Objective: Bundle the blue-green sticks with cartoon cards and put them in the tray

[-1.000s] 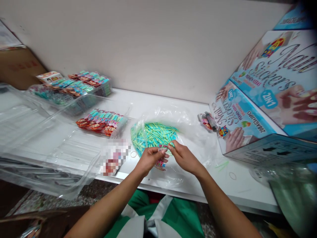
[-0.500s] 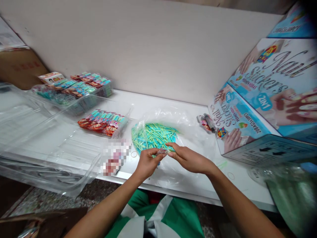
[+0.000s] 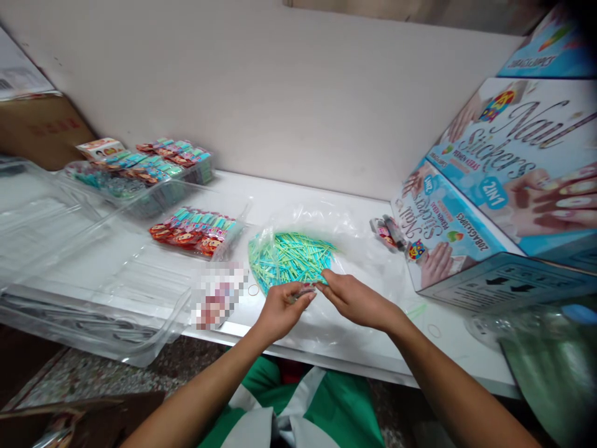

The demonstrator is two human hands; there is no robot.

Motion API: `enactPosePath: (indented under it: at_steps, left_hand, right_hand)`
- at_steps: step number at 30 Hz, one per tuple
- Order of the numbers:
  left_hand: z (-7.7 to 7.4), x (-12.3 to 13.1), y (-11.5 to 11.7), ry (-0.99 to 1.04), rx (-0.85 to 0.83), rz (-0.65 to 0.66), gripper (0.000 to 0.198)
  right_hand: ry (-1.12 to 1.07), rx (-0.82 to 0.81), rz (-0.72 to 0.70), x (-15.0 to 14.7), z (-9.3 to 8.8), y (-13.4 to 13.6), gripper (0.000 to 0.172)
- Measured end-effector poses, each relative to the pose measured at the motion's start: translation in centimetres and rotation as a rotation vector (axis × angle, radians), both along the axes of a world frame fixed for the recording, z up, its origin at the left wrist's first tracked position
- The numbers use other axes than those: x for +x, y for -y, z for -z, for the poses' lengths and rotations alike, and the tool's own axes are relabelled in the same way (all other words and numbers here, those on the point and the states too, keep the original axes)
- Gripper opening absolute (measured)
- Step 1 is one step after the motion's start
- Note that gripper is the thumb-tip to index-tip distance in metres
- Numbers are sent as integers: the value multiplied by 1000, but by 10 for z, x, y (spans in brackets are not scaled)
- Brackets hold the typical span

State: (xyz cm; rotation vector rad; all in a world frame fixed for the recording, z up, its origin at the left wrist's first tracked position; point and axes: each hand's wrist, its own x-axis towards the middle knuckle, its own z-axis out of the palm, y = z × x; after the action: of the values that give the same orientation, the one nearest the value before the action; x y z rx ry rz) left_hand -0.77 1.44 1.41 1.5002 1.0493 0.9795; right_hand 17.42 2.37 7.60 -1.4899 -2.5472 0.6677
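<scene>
My left hand [image 3: 281,312] is closed in a pinch on a small, shiny, clear plastic packet [image 3: 305,290], mostly covered by the fingers. Just to its right, my right hand [image 3: 353,300] has thumb and fingers pressed together at the packet's end. What it grips is too small to make out. Right behind both hands, a heap of thin green and blue sticks [image 3: 298,255] lies in a large open clear plastic bag [image 3: 364,249]. A rubber band [image 3: 253,290] and a partly blurred printed packet [image 3: 218,302] lie left of my left hand.
Clear plastic trays [image 3: 107,267] cover the table's left side. A tray of filled packets [image 3: 193,230] and more packed trays [image 3: 149,168] stand behind. Nail sticker boxes [image 3: 448,230] are stacked at right, near dark small packets [image 3: 389,233] and a plastic bottle [image 3: 485,326].
My right fingers have shifted slightly and closed down closer to the packet. The left hand stays nearly in place, the packet still in its pinch. The view has tilted a little.
</scene>
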Motion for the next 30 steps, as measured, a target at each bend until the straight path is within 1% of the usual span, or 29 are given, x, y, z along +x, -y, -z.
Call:
enactPosePath:
  at_steps: [2,4,8,11,14,16,20,24,27,30]
  left_hand:
    - [3,1,0,54,-57,41,25]
    - [7,2,0,93,-97,45,25]
    - [7,0,1,56,-77,-57,26]
    - [2,-1,1,-81,44,-115,24]
    - [-1,-1,2,-229,229,-130,20]
    - [-1,-1,2,-302,363,-135,19]
    - [5,-4,0,-416,603,-131,18]
    - [10,-7,-2,-548,800,-114,15]
    - [10,-7,-2,-633,891,-59,16]
    - [8,-4,0,-708,887,-9,16]
  right_hand:
    - [-30,4,-1,0,1,0,19]
    - [-69,-16,-10,-1,0,1,21]
    - [-151,-82,-49,0,-7,3,31]
    - [-171,-137,-68,2,-10,4,42]
    - [-110,-192,-82,4,-12,6,55]
    - [-54,-223,-104,3,-13,6,61]
    - [50,-226,-148,0,-15,7,66]
    - [155,-219,-205,-4,-13,8,67]
    - [191,-238,-218,-7,-9,7,70]
    - [177,-211,-180,-7,-1,5,76]
